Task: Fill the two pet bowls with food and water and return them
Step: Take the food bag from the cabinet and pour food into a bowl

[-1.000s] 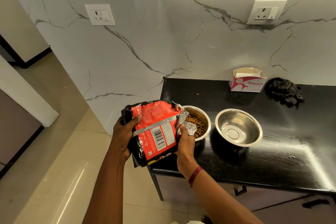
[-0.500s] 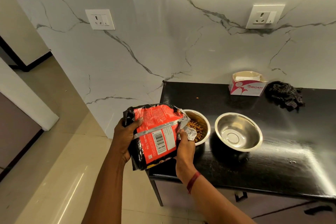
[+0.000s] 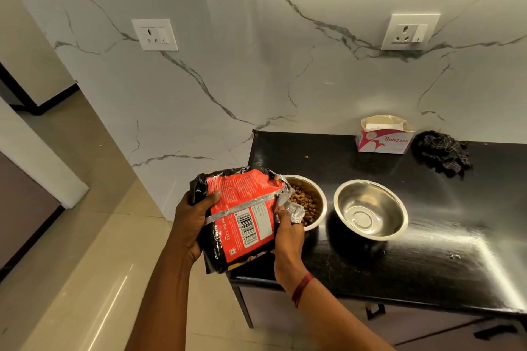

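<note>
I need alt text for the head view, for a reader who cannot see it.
A left hand and right hand hold a red food bag with its open end at a steel bowl of kibble on a black counter. The second bowl beside it is empty; a tissue box and cloth lie behind.

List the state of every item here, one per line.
Left bowl: holds kibble.
Right bowl: empty.
Food bag: open, tilted, mouth over the kibble.
Left hand: grips the bag's side.
Right hand: pinches the bag's mouth.
Tissue box: top open.
Cloth: crumpled.
</note>
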